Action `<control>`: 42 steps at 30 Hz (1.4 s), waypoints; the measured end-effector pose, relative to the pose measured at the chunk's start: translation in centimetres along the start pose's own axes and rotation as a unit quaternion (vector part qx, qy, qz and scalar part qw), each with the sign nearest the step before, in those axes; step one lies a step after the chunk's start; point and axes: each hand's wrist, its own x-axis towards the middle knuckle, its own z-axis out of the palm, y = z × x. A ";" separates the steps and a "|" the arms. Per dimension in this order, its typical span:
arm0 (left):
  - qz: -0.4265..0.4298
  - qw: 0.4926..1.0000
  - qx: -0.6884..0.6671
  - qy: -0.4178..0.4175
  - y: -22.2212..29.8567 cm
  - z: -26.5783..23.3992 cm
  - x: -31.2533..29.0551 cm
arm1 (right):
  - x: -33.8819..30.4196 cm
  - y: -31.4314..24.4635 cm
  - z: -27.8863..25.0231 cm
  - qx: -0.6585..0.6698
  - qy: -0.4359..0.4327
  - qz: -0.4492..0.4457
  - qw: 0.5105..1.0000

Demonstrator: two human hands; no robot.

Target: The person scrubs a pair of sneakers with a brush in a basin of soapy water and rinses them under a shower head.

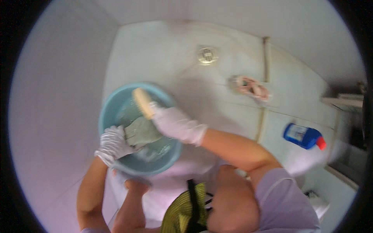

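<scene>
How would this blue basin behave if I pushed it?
The basin holds water, so it's probably heavy for its size. That liquid would likely slosh if shoved. Its broad, round shape suggests it would probably slide rather than tip.

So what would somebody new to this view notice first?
Probably the pale blue basin left of centre, where the white-gloved right hand holds a yellowish brush and the gloved left hand grips a grey item. Next, the red-capped blue bottle stands out well to the right.
</scene>
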 end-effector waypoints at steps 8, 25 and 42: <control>-0.168 0.981 -0.076 0.067 -1.0 1.1 -8.5 | 1.4 -0.2 4.1 -0.209 -0.057 -0.038 0.975; -0.128 0.976 -0.148 0.092 -0.5 3.7 -5.8 | 5.5 0.4 7.1 -0.173 -0.088 -0.010 0.981; -0.118 0.972 -0.199 0.028 -1.0 3.4 -5.6 | 2.7 -0.4 6.4 -0.270 -0.136 -0.031 0.953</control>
